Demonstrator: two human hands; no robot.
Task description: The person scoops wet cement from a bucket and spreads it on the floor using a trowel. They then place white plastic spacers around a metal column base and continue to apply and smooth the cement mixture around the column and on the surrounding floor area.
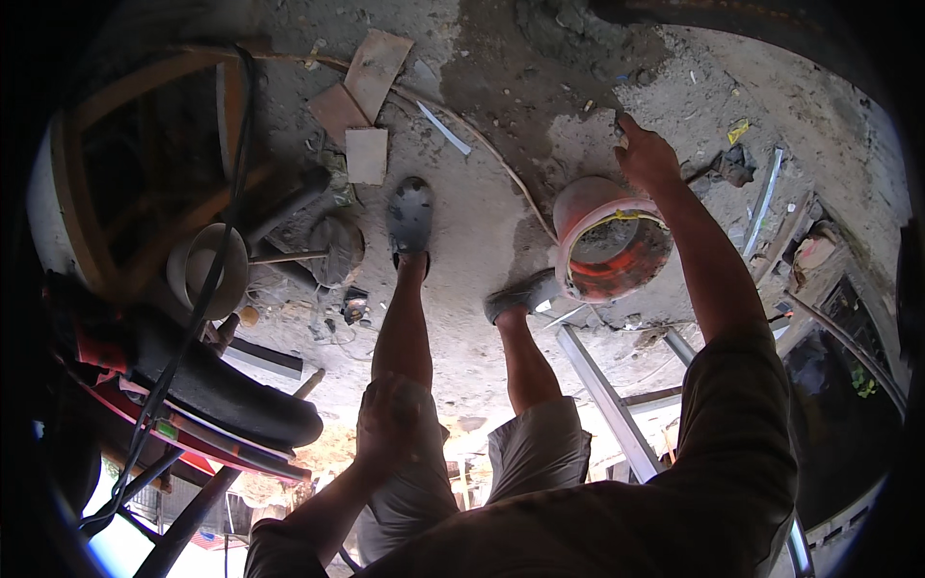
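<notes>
My right hand (644,156) reaches out low over the floor, beyond an orange bucket (586,200). Its fingers are curled with the index finger forward, round something I cannot make out. The bucket has a pale, crusted rim and grey residue inside, and its mouth tilts toward me. Just past the hand spreads a dark wet patch (496,72) on the grey floor, with a lump of wet grey mix (559,34) at the far end. My left hand (390,409), somewhat blurred, rests on my left knee and holds nothing visible.
Pieces of flat board (366,156) lie far left of centre, beside a thin hose (501,159). At left stand a pale bucket (231,284), a wooden frame (82,202) and a black padded seat (231,385). Metal bars (607,400) lean near my right leg; debris litters the right.
</notes>
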